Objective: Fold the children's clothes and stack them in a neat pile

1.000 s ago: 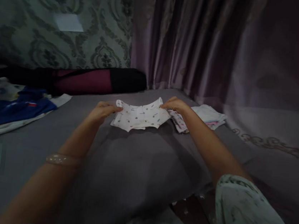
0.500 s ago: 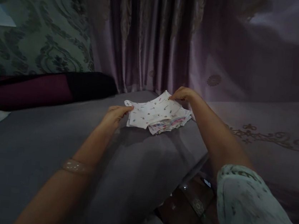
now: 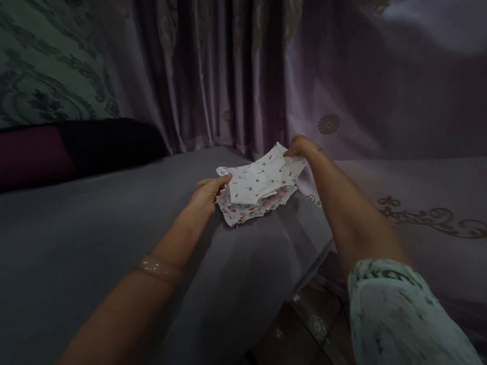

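A small pair of white printed shorts (image 3: pixel 255 178) is stretched between my two hands, its top edge running up to the right. My left hand (image 3: pixel 207 195) pinches its near left corner, thumb on top. At the far right corner, my right hand (image 3: pixel 302 146) grips the edge between thumb and fingers. Directly beneath lies a stack of folded printed clothes (image 3: pixel 240 212), with pink and multicoloured layers showing at its front edge. Whether the shorts rest fully on the stack I cannot tell, since they cover most of it.
The stack is on a grey-sheeted bed (image 3: pixel 143 212). Purple curtains (image 3: pixel 255 78) hang close behind it. A maroon and black bundle (image 3: pixel 66 150) lies along the left wall. Past the bed's edge, a tiled floor (image 3: pixel 296 341) shows at lower right.
Both hands have shifted the white shorts leftward relative to the stack's right end, so more of the stack's left front now shows beneath. My view has turned and tilted slightly.
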